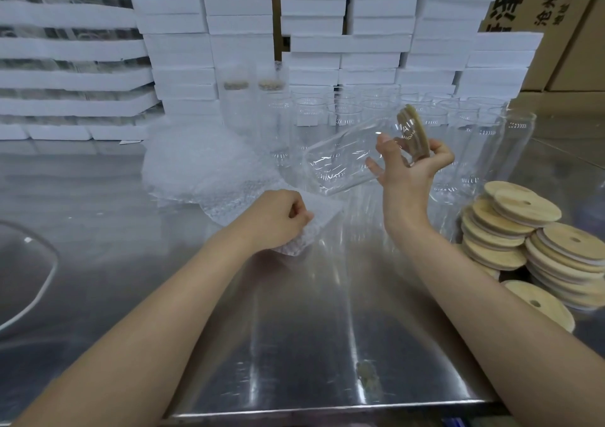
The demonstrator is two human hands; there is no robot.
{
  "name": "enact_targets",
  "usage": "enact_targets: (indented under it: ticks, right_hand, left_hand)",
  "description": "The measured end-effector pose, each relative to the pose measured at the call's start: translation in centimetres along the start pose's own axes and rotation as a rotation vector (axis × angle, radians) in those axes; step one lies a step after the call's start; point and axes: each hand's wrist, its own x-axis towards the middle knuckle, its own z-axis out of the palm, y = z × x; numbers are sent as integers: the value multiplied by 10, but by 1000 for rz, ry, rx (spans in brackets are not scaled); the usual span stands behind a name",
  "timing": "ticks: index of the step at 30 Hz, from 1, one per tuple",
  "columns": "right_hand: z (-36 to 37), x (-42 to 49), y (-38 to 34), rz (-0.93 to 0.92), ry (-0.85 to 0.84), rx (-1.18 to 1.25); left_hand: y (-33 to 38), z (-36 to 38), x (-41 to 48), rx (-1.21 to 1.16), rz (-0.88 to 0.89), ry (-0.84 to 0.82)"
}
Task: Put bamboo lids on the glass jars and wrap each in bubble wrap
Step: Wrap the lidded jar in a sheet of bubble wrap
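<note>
The right hand (406,171) holds a glass jar (340,161) in the air above the surface (294,344). Its fingers and thumb are curled round the jar's mouth end, where a bamboo lid (413,132) is already seated. The jar lies tipped almost flat. Its long axis runs from the lidded end, up and to the right, down to the base on the left.

The base points toward the left hand (278,220), which is lower and nearer the person, with its fingers bunched and pinching a bubble-wrap sheet (322,209) that lies on the surface. The sheet sits just below and left of the jar's base, not touching it. The wrapping step likely turns on bringing the jar down and left so that its length lies across the sheet.

The right hand is the one at the jar and the left is the one at the wrap. Stacked spare lids (523,230) sit to the right.
</note>
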Motion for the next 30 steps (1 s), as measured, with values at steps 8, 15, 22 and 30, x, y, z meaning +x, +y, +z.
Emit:
enact_targets:
  ticks: [8, 15, 22, 30]
  right_hand:
    - [-2, 1, 4, 4, -23, -51]
    - [-2, 0, 3, -88, -12, -182]
    - [6, -5, -1, 66, -81, 87]
    - [7, -14, 12, -17, -200, -156]
  left_hand:
    - [4, -3, -3, 82, -20, 131]
    - [0, -12, 3, -214, -203, 126]
    - [1, -10, 1, -335, -263, 84]
    - [-3, -27, 4, -765, -276, 443]
